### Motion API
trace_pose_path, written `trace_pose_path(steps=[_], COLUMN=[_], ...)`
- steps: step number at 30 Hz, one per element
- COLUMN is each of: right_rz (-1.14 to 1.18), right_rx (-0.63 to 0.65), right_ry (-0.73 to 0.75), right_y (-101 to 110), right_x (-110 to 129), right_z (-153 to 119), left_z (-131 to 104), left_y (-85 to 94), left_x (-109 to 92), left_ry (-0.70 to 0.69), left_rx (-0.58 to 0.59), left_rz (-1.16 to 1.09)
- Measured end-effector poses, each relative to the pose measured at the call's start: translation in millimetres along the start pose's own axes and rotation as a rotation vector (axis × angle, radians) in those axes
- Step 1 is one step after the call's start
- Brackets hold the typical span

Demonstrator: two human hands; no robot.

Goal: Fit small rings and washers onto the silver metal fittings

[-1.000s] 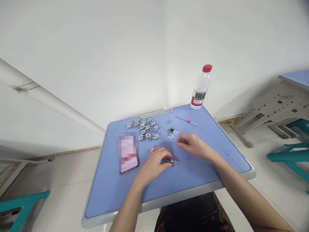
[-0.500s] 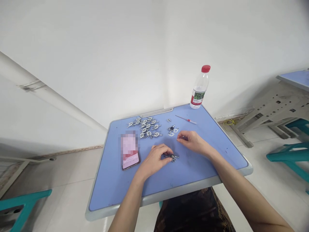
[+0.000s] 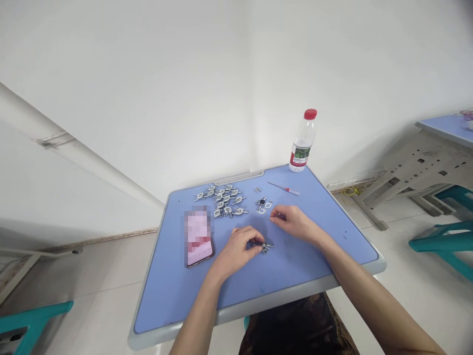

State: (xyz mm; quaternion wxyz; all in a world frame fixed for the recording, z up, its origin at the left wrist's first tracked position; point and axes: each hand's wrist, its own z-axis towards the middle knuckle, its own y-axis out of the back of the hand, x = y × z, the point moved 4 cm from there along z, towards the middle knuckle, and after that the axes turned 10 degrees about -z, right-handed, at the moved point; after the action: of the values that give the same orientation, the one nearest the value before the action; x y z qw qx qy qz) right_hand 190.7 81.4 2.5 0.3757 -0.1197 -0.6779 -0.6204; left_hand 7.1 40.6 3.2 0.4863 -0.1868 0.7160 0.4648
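Note:
My left hand (image 3: 242, 246) is closed, thumb and fingers pinching a small metal fitting (image 3: 266, 246) with thin arms, low over the blue tabletop. To its right, my right hand (image 3: 291, 221) is closed with the fingertips pressed together; a small dark bit shows among them, too small to name. Just beyond that hand lie a metal part with a round black middle (image 3: 262, 201) and flat pale plates with holes (image 3: 266, 207). Farther left is a cluster of several similar metal fittings (image 3: 225, 199).
A phone (image 3: 199, 239) lies on the table (image 3: 177, 291) at the left. A red-handled screwdriver (image 3: 287, 190) and small metal pins (image 3: 257, 189) are near the back. A red-capped bottle (image 3: 302, 143) stands at the back right corner. Teal stools (image 3: 439, 244) flank the table.
The view has shifted slightly, so the table sits a little lower. Both hands keep almost the same places and the same closed grips.

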Motion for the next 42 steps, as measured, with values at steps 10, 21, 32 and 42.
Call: trace_pose_path(steps=[10, 21, 32, 42], right_rz=[-0.041, -0.182, -0.333, -0.326], right_rx=[-0.118, -0.303, -0.196, -0.15], right_ry=[-0.079, -0.221, -0.158, -0.092], right_y=[7.1, 21.7, 17.7, 3.2], right_x=[-9.8, -46.6, -19.9, -1.3], right_z=[6.4, 16.2, 54.8, 77.7], left_z=[-1.2, -3.3, 1.4, 0.2], left_y=[2.3, 6.3, 10.0, 16.9], left_x=[4.3, 13.9, 19.0, 21.6], left_ry=[0.024, -0.019, -0.057, -0.029], left_rx=[-0.037, -0.054, -0.096, -0.192], left_rz=[-0.039, -0.072, -0.171, -0.153])
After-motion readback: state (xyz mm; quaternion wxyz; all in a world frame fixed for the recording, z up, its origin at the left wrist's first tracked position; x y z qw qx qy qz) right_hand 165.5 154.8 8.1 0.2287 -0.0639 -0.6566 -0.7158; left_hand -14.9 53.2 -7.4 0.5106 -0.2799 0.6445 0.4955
